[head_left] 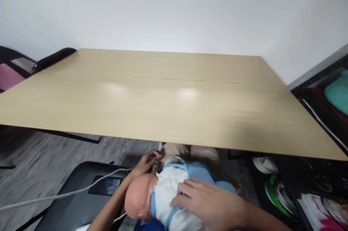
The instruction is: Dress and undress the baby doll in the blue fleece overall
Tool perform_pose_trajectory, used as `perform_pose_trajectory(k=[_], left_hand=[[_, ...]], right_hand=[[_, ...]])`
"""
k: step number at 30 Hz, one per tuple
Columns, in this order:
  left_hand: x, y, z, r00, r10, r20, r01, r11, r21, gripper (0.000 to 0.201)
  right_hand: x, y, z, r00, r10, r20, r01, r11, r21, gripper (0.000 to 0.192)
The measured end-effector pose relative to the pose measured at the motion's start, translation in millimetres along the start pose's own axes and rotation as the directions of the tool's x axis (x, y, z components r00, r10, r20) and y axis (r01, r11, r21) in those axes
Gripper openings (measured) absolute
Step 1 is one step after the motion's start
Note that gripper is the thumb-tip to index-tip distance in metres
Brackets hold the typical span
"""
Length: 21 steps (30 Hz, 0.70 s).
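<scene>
Pale, plain wall (174, 9) rises behind the far edge of your bench (136, 104), whose wood-coloured top carries a thin dark line running across it. Beside the far left corner you have a black chair rail (54, 58), with something pink (9, 78) farther left; along the right edge, a rack holds a teal cloth (338, 93).

Your doll (174, 182) lies face-up or turned aside, you cannot tell which, across your lap just off the middle of the bench's near edge, its bald head to the left. White cloth with blue bands covers its body. Your right hand (202, 198) rests on that cloth, fingers half bent and parted, with a gap between thumb and forefinger. Your left hand (148, 162) reaches past the head to your beige trousers (174, 151), fingers loosely curled; whether they have hold of anything, you cannot tell.

Left of you, below the near edge, a black chair seat (73, 194) bears a phone (106, 185), and a white cable (67, 194) crosses it. Under the near right corner are papers (312, 205).
</scene>
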State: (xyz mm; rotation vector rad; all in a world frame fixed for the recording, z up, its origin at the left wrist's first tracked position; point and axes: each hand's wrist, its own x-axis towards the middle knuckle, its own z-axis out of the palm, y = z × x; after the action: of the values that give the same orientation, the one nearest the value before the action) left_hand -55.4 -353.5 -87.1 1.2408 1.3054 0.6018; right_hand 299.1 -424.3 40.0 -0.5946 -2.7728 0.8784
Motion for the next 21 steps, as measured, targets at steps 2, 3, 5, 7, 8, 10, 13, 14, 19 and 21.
perform_pose_trajectory(k=[2, 3, 5, 7, 8, 10, 13, 14, 19, 21], left_hand=[[-1.1, -1.2, -15.8, 0.997, -0.018, -0.078, 0.017, 1.0, -0.012, 0.08], [-5.1, 2.3, -20.5, 0.994, -0.008, -0.113, 0.006, 1.0, -0.022, 0.088], [-19.9, 16.5, -20.6, 0.992, 0.052, -0.114, -0.057, 0.998, -0.041, 0.089], [-40.8, 35.8, -8.6, 0.988, 0.155, -0.002, -0.155, 0.986, -0.062, 0.07], [-51.8, 45.3, 0.3, 0.974, 0.217, 0.066, -0.212, 0.975, -0.07, 0.057], [-70.4, 60.9, 19.8, 0.921, 0.327, 0.211, -0.319, 0.945, -0.073, 0.029], [-82.3, 73.3, 42.5, 0.79, 0.38, 0.481, -0.424, 0.905, -0.019, 0.077], [-81.7, 75.2, 47.3, 0.76, 0.359, 0.542, -0.439, 0.898, 0.021, 0.086], [-67.1, 80.0, 57.4, 0.802, 0.247, 0.543, -0.395, 0.902, 0.173, 0.068], [-63.4, 80.8, 58.3, 0.819, 0.241, 0.52, -0.378, 0.91, 0.173, 0.059]], right_hand=[[8.0, -1.7, -4.6, 0.995, -0.102, 0.015, 0.102, 0.993, -0.051, 0.053], [10.9, -1.8, -5.4, 0.989, -0.148, 0.011, 0.148, 0.987, -0.065, 0.048], [14.2, -0.7, -3.0, 0.979, -0.204, -0.013, 0.203, 0.976, -0.073, 0.038], [14.9, 1.3, 3.5, 0.975, -0.219, -0.046, 0.215, 0.974, -0.07, 0.027], [14.5, 2.4, 7.1, 0.972, -0.229, -0.055, 0.225, 0.972, -0.073, 0.025], [12.6, 4.3, 13.0, 0.962, -0.265, -0.065, 0.259, 0.962, -0.092, 0.03], [7.1, 3.9, 15.8, 0.939, -0.317, -0.132, 0.288, 0.937, -0.199, 0.038], [4.5, 2.5, 15.6, 0.931, -0.316, -0.181, 0.268, 0.931, -0.246, 0.039], [-18.3, -7.1, 24.4, 0.89, -0.121, -0.439, -0.005, 0.961, -0.276, 0.031], [-33.8, -7.7, 40.4, 0.863, -0.052, -0.502, -0.072, 0.972, -0.225, 0.035]])
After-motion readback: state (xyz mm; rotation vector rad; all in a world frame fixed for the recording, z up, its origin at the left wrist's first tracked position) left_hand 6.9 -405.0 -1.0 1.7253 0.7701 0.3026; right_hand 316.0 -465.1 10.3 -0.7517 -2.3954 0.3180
